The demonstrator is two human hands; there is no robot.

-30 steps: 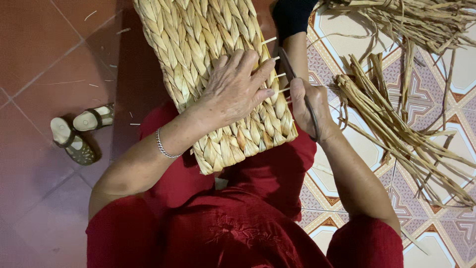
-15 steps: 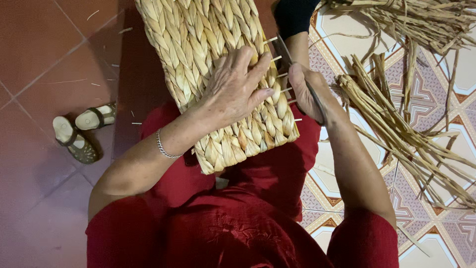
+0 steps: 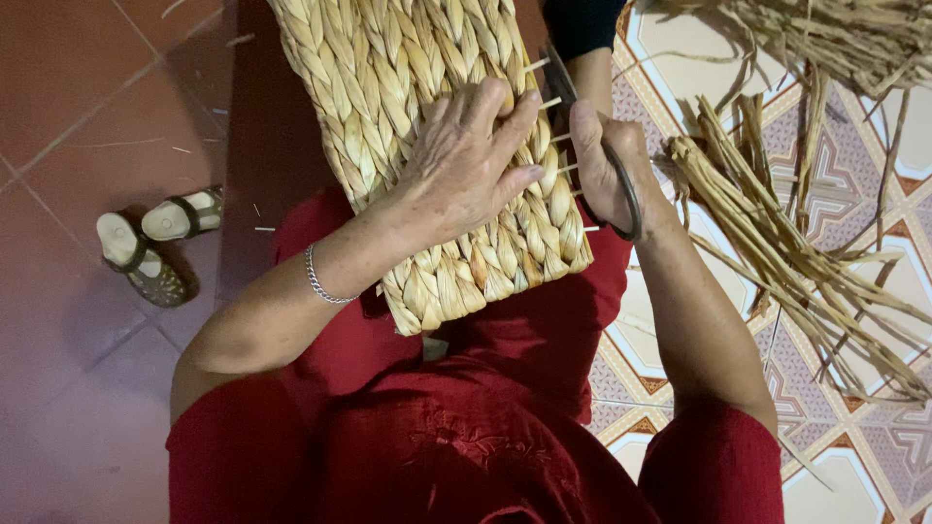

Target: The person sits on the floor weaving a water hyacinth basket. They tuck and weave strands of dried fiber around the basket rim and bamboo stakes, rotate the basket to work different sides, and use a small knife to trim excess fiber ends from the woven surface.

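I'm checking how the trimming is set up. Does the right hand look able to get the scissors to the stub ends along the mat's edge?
Probably yes: the right hand holds the scissors right beside the stub ends, nothing between.

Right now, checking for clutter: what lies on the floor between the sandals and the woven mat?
Head view: only bare red floor tile with a few straw scraps between sandals and woven mat.

A home floor: patterned tiles (image 3: pixel 854 126), sandals (image 3: pixel 155 243), dried reeds (image 3: pixel 796 252).

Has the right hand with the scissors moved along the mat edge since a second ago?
Yes. The right hand with the scissors slid up the woven mat edge, away from its near corner.
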